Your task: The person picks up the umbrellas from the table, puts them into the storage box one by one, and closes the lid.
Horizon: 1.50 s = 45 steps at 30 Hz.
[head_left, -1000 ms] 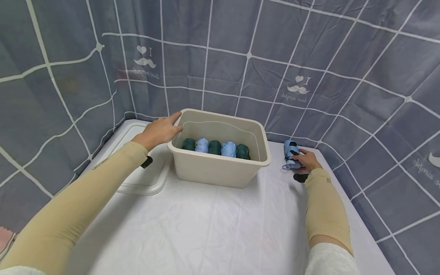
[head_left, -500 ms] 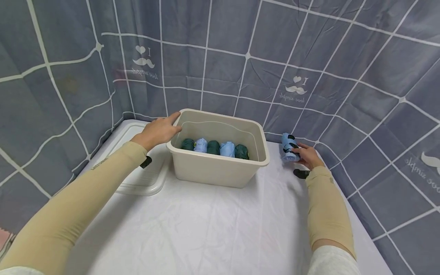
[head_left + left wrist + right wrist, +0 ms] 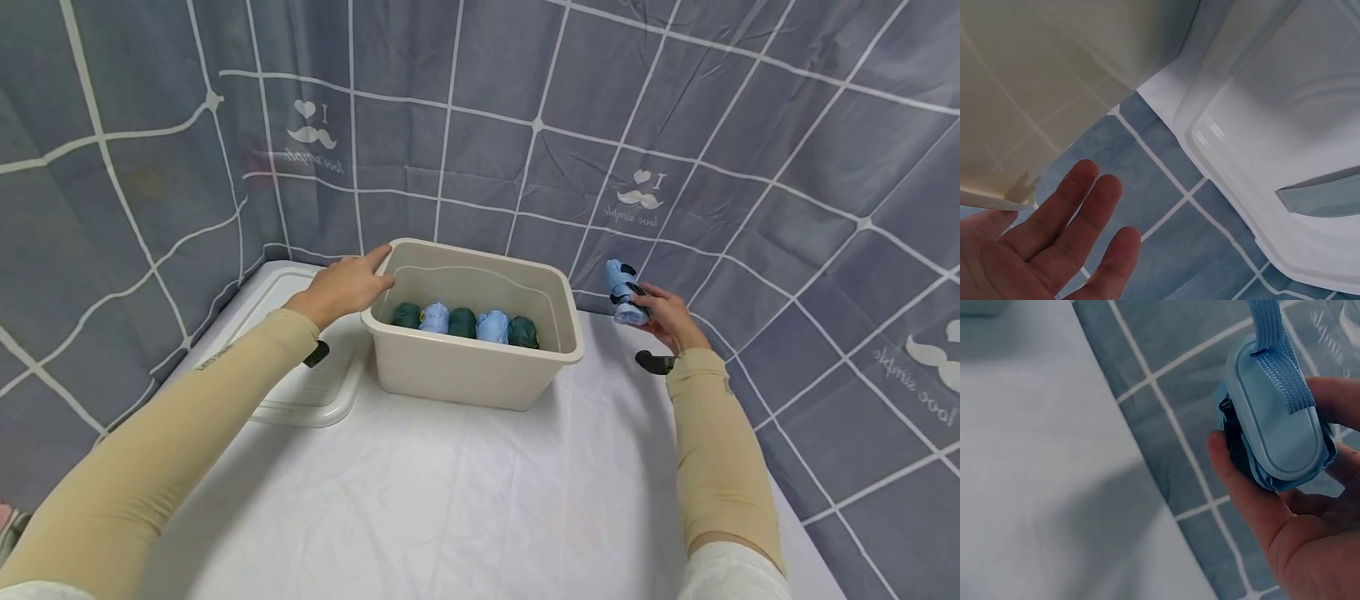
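My right hand (image 3: 667, 317) holds a folded light-blue compact umbrella (image 3: 621, 292) above the right back edge of the table. In the right wrist view the umbrella's flat oval handle end (image 3: 1279, 419) and woven wrist strap (image 3: 1282, 369) face the camera, with thumb and fingers on either side. Dark patches show along its cover. My left hand (image 3: 345, 287) rests on the left rim of a beige plastic bin (image 3: 465, 371). In the left wrist view, several fingers (image 3: 1072, 219) extend loosely outside the bin wall. Dark green umbrellas (image 3: 462, 322) and light-blue umbrellas (image 3: 492, 326) alternate in a row inside the bin.
A white lid (image 3: 300, 400) lies left of the bin, partly beneath my left forearm. The table has a white cloth (image 3: 450, 492). Grey-blue curtains (image 3: 480, 142) with white grid lines surround its back and sides.
My right hand has raised the blue umbrella off the table and moved it slightly back and left, tilting it. The left hand stays at the bin's rim.
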{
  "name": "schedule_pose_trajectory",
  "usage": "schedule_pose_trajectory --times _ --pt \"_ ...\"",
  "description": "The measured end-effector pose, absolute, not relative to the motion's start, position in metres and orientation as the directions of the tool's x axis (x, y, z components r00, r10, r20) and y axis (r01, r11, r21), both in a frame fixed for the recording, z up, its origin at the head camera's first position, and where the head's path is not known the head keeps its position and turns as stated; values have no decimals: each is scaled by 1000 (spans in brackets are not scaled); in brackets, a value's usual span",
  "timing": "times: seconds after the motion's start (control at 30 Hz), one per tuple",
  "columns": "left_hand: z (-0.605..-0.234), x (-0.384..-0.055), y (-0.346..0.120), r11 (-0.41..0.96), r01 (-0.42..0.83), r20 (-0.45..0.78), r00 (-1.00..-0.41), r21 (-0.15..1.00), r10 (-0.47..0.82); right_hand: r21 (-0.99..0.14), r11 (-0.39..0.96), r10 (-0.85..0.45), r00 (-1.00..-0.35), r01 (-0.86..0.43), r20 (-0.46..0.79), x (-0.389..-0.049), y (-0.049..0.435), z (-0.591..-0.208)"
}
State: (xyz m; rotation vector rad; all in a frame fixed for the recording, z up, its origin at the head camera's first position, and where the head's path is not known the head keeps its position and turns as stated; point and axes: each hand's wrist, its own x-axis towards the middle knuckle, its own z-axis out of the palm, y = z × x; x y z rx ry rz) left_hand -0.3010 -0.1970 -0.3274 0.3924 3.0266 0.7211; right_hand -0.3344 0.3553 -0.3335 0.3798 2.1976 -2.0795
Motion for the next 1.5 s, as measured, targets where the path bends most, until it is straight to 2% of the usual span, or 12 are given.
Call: schedule_pose_trajectory --times 0.37,0.6,0.9,1.5 --pt "-328 -300 -198 867 245 50 -968 433 248 -973 119 147 -973 197 -179 -330 317 -286" --pt "-326 -299 -199 871 241 49 -969 429 244 -974 169 108 -985 153 -136 -328 287 -256" --pt "-326 -300 -198 873 242 54 -969 423 242 -959 246 27 -990 144 -142 -315 252 -226" --pt "-325 -302 -197 871 246 46 -967 424 251 -868 482 -101 -976 120 -191 -294 167 -219"
